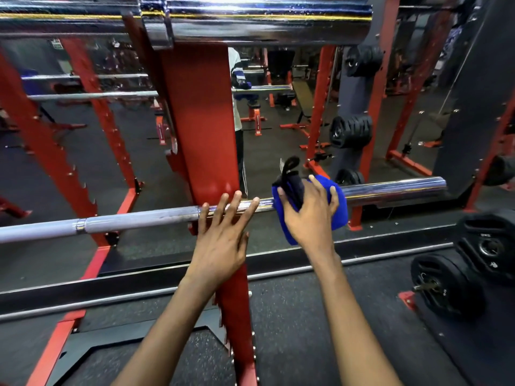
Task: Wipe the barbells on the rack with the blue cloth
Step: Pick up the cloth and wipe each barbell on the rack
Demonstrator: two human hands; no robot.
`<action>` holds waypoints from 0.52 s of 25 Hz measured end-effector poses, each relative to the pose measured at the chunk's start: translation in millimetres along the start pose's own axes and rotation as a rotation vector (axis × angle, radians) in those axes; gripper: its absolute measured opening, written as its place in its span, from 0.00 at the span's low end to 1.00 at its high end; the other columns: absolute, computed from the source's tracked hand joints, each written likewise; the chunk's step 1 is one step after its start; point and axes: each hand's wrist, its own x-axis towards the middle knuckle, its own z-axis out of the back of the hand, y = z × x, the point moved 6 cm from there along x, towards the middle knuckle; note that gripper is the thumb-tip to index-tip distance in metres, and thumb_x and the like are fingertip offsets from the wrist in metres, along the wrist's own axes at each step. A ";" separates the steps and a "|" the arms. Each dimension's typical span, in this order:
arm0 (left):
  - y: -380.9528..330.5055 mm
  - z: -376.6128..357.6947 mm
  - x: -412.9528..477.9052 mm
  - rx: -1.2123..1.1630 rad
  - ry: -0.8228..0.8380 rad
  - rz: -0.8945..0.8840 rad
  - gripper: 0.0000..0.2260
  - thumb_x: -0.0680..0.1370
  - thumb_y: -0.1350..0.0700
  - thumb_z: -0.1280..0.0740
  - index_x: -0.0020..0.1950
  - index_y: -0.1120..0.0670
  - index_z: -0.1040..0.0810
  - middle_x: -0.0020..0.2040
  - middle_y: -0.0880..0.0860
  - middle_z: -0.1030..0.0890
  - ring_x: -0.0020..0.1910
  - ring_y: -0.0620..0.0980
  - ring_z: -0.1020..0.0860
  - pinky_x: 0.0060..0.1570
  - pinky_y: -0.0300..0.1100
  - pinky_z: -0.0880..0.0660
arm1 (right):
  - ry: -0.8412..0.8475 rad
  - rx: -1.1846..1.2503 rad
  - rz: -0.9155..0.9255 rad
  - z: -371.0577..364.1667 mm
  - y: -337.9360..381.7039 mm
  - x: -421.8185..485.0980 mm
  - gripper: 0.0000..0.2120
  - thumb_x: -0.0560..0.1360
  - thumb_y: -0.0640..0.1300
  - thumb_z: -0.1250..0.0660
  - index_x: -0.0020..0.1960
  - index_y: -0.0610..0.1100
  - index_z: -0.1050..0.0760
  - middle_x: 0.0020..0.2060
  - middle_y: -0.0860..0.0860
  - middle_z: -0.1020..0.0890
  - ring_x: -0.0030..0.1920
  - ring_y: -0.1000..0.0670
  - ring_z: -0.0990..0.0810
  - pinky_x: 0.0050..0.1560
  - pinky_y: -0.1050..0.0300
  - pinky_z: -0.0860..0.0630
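A chrome barbell (133, 220) lies across the red rack upright (203, 126) at chest height. Its sleeve (395, 188) runs off to the right. My left hand (223, 235) rests on the bar just right of the upright, fingers straight over the shaft. My right hand (309, 215) holds the blue cloth (338, 210) wrapped round the bar where shaft meets sleeve; a black strap (289, 168) sticks up from the cloth. A second barbell (250, 20) sits on the rack high above, close to the camera.
A mirror behind the rack reflects the gym, a person and more bars. Black weight plates (443, 288) stand on the floor at the right, and others (351, 132) hang on a dark post. A thin bar (139, 296) lies along the floor.
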 end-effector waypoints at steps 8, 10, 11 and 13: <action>43.5 7.5 -16.1 -0.037 -0.051 0.078 0.25 0.81 0.45 0.43 0.79 0.40 0.41 0.78 0.57 0.33 0.77 0.58 0.36 0.75 0.59 0.45 | 0.044 -0.051 0.248 -29.7 54.8 -61.1 0.28 0.74 0.58 0.38 0.67 0.42 0.22 0.65 0.50 0.19 0.76 0.48 0.31 0.80 0.46 0.50; 55.0 12.6 -17.5 -0.065 -0.059 0.130 0.23 0.82 0.42 0.46 0.78 0.41 0.36 0.76 0.56 0.31 0.76 0.57 0.36 0.76 0.57 0.45 | 0.056 -0.060 0.213 -38.3 62.3 -45.4 0.25 0.75 0.58 0.34 0.64 0.42 0.21 0.62 0.49 0.17 0.74 0.47 0.29 0.80 0.47 0.51; 62.2 17.2 -18.3 -0.081 -0.080 0.157 0.23 0.83 0.41 0.47 0.77 0.42 0.33 0.74 0.55 0.29 0.75 0.56 0.35 0.75 0.56 0.45 | 0.080 -0.089 0.205 -43.3 65.4 -37.8 0.22 0.75 0.57 0.32 0.61 0.43 0.22 0.59 0.49 0.17 0.73 0.47 0.29 0.80 0.47 0.52; 74.0 24.9 -19.9 -0.082 -0.116 0.153 0.22 0.83 0.42 0.48 0.75 0.43 0.29 0.72 0.51 0.26 0.73 0.54 0.32 0.74 0.55 0.43 | 0.105 -0.135 0.205 -50.9 69.8 -31.6 0.19 0.74 0.57 0.29 0.58 0.45 0.23 0.57 0.50 0.17 0.72 0.47 0.28 0.80 0.46 0.52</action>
